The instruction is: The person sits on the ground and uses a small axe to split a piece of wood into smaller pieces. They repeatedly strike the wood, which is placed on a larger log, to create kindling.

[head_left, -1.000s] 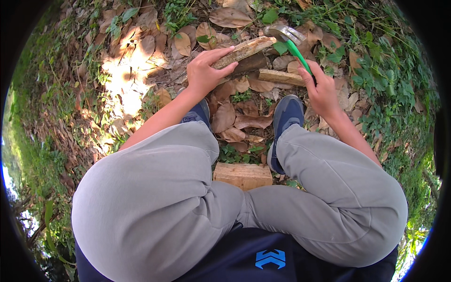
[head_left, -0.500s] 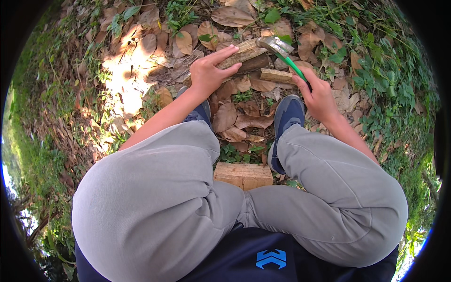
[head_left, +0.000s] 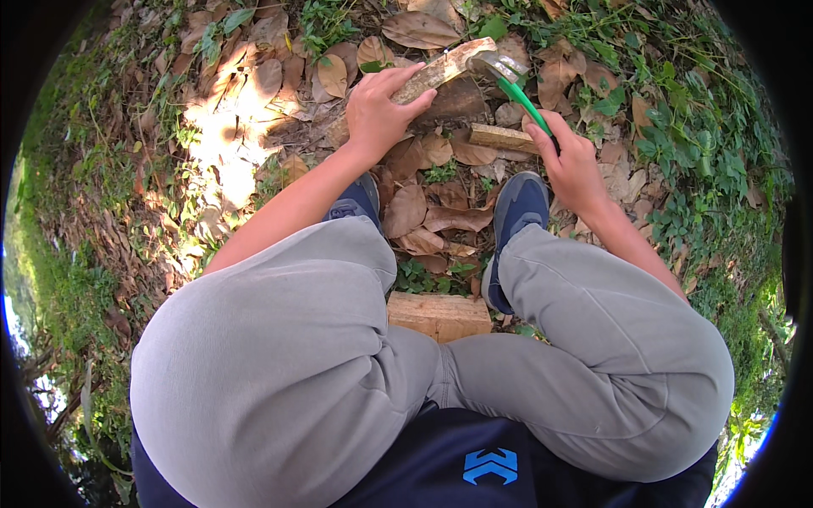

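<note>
My left hand (head_left: 378,110) is closed round a rough wooden board (head_left: 445,68), thumb on its near side and fingers on the far side. The board slants up to the right, its right end raised. In my right hand (head_left: 569,157) is a claw hammer (head_left: 527,103) with a green handle and a metal head. The hammer's head meets the board's right end; exactly which part touches is hard to make out. Below the board lies a darker piece of wood (head_left: 457,100), partly hidden by it.
A short wooden strip (head_left: 503,138) lies on the dry leaves (head_left: 457,218) near my right hand. My shoes (head_left: 518,220) stand to either side of the leaves. A pale wooden block (head_left: 439,315) sits between my legs. Green plants (head_left: 677,127) grow at the right.
The board's right end has risen and shifted away and to the right, turning its lit face into view. The hammer's head has moved slightly with it. My left hand still grips the board.
</note>
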`<state>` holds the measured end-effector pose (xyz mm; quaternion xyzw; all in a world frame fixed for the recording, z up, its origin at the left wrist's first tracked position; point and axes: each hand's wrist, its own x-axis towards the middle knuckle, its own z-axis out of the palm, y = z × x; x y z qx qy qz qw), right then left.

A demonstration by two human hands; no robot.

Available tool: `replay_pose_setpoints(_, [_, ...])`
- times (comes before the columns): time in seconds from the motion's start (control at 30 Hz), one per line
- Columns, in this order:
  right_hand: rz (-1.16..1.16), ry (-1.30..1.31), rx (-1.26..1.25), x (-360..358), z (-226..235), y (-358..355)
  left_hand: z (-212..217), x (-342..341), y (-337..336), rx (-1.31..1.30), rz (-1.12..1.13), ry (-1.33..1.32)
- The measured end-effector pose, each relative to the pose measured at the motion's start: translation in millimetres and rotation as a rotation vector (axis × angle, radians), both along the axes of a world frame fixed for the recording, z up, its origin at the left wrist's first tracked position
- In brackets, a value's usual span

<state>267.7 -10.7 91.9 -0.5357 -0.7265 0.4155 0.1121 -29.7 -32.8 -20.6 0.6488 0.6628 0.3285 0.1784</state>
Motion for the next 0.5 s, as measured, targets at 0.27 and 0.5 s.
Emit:
replay_pose_setpoints(0.27, [0.043,0.016,0.004,4.1,-14.2,-4.5,-11.9,-11.9,12.1,0.105,-0.086,0.026])
replay_pose_setpoints(0.5, [0.204,-0.194,0.055,-0.3,-27.7,-10.1,-14.7,-23.7,23.1,0.164,-0.151,0.127])
